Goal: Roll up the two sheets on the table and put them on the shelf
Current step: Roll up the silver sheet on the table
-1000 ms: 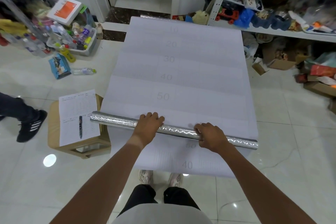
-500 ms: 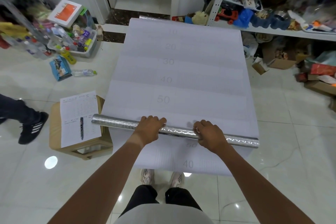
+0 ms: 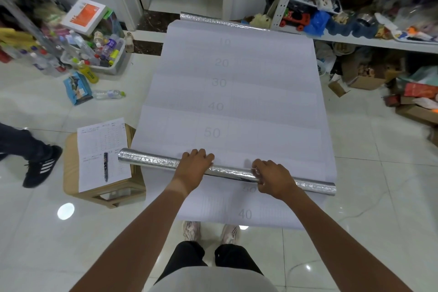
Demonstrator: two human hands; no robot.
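Observation:
A white sheet (image 3: 237,92) with grey numbers lies flat along the table, its silver foil underside curled up at the far end (image 3: 213,21). The near part is rolled into a silver foil roll (image 3: 151,162) lying across the table. My left hand (image 3: 193,168) rests on top of the roll with fingers curved over it. My right hand (image 3: 272,178) grips the roll further right, fingers wrapped around it. A second white sheet (image 3: 237,211) lies under the roll toward me, printed 40 and 50.
A wooden stool (image 3: 71,173) with a paper form and a pen stands left of the table. Another person's leg and black shoe (image 3: 40,166) are at the far left. A cluttered metal shelf (image 3: 355,38) stands at the back right, boxes below it. A bin of bottles (image 3: 99,54) sits back left.
The roll has moved slightly away from me along the sheet under both hands. The person's shoe at the left has shifted a little.

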